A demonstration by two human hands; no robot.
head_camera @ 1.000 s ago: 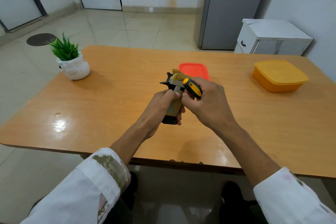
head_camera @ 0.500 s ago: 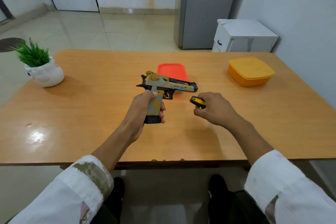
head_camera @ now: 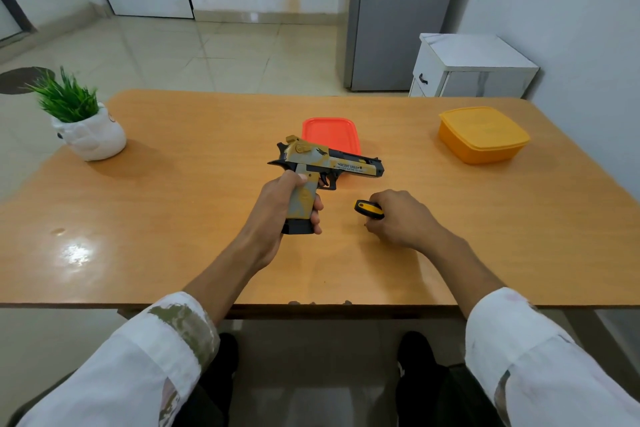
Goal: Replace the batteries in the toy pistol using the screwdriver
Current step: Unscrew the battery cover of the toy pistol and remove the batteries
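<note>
The toy pistol (head_camera: 332, 165) is tan and black with printed lettering on its slide. It stands upright over the middle of the table, barrel pointing right. My left hand (head_camera: 280, 204) is wrapped around its grip, and the black base of the grip sticks out below my fingers. To the right, my right hand (head_camera: 398, 218) rests low on the table, closed around a screwdriver (head_camera: 367, 209). Only the screwdriver's yellow and black handle end shows; its shaft is hidden in my fist. No batteries are visible.
A red lid (head_camera: 330, 133) lies flat on the wooden table (head_camera: 173, 218) just behind the pistol. A closed yellow box (head_camera: 483, 133) sits at the far right. A small potted plant (head_camera: 81, 118) stands at the far left corner. A white cabinet (head_camera: 474, 66) is beyond the table.
My right hand pulled the screwdriver away from the pistol's grip and dropped to the table on the right. My left hand turned the pistol so its side faces me.
</note>
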